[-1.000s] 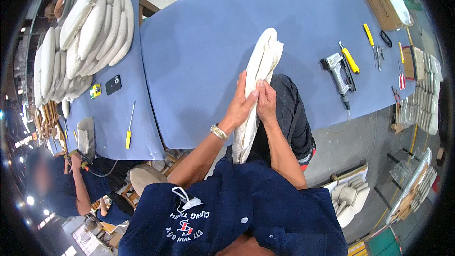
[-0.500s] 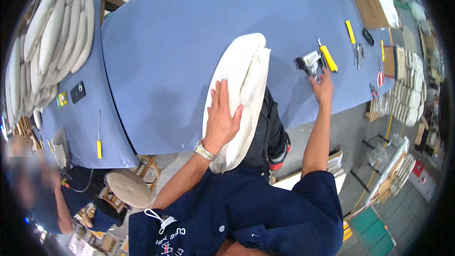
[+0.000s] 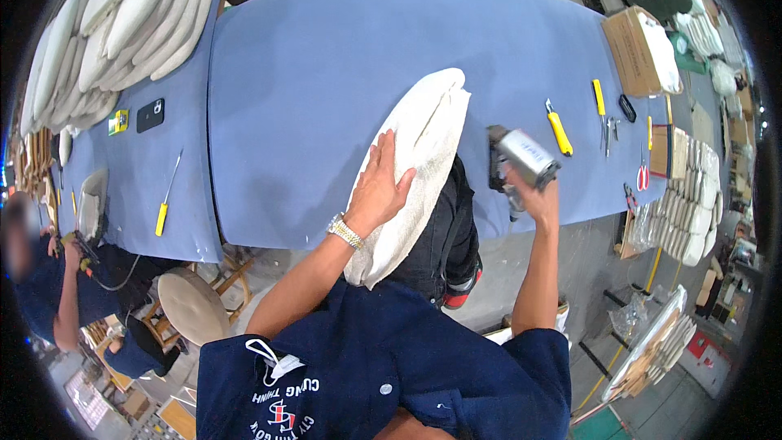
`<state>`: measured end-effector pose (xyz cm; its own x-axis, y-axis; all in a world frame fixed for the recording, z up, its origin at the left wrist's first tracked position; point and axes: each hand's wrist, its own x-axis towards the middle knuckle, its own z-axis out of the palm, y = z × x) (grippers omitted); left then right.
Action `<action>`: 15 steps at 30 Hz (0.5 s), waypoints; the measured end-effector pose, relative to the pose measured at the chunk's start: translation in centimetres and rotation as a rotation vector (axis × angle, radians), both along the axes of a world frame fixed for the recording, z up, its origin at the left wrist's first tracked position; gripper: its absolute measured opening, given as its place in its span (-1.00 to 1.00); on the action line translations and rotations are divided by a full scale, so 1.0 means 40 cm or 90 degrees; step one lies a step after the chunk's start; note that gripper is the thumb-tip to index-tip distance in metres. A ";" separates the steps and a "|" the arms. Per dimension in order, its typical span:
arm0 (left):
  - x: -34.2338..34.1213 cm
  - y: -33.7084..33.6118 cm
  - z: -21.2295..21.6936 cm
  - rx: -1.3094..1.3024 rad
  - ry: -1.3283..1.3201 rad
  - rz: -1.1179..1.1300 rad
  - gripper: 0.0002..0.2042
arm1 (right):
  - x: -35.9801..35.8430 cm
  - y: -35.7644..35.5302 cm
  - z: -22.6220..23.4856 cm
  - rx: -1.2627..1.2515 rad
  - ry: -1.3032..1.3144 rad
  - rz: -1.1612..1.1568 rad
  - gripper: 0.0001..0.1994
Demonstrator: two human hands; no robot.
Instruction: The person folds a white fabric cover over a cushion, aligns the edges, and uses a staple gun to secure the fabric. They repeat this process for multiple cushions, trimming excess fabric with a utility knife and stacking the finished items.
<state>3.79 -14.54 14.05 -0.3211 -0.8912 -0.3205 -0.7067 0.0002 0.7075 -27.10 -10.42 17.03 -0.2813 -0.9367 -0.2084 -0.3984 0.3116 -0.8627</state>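
A long white fabric-covered cushion panel [image 3: 423, 147] leans from the blue table [image 3: 326, 73] down over my lap. My left hand [image 3: 380, 187] lies flat on it with fingers spread, pressing its middle; a metal watch sits on that wrist. My right hand [image 3: 533, 194] is lifted just off the table's front edge to the right of the panel and grips a silver and black staple gun [image 3: 520, 160].
On the table to the right lie a yellow-handled knife [image 3: 559, 132], other small hand tools [image 3: 604, 110] and a cardboard box [image 3: 639, 50]. A stack of white panels [image 3: 114, 24], a phone [image 3: 150, 115] and a screwdriver [image 3: 165, 200] lie left. Another person [image 3: 49, 277] sits lower left beside a stool [image 3: 191, 305].
My right hand left the panel, reached right to the staple gun and has picked it up. My left hand went from pinching the panel's edge to pressing flat on it.
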 end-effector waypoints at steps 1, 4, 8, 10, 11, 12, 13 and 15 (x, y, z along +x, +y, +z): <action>0.000 -0.003 -0.003 -0.003 0.001 0.002 -0.18 | 0.062 -0.007 0.058 -0.037 -0.051 0.043 -0.53; -0.004 -0.007 0.004 0.000 0.011 -0.004 -0.18 | 0.129 -0.035 0.077 -0.230 0.021 0.267 -0.41; -0.011 -0.006 0.024 0.012 -0.005 0.000 -0.17 | 0.182 -0.071 0.065 -0.145 -0.006 0.319 -0.41; -0.016 -0.005 0.033 0.025 -0.006 -0.001 -0.16 | 0.184 -0.080 0.063 -0.121 0.020 0.333 -0.42; -0.016 -0.005 0.035 0.031 -0.007 0.000 -0.15 | 0.185 -0.083 0.062 -0.109 0.032 0.340 -0.42; -0.015 -0.004 0.036 0.034 -0.006 0.001 -0.15 | 0.185 -0.087 0.064 -0.101 0.024 0.343 -0.43; -0.015 -0.003 0.036 0.037 -0.004 0.002 -0.15 | 0.185 -0.090 0.070 -0.092 0.016 0.345 -0.43; -0.014 0.000 0.034 0.039 -0.001 -0.003 -0.15 | 0.181 -0.094 0.070 -0.087 0.020 0.356 -0.42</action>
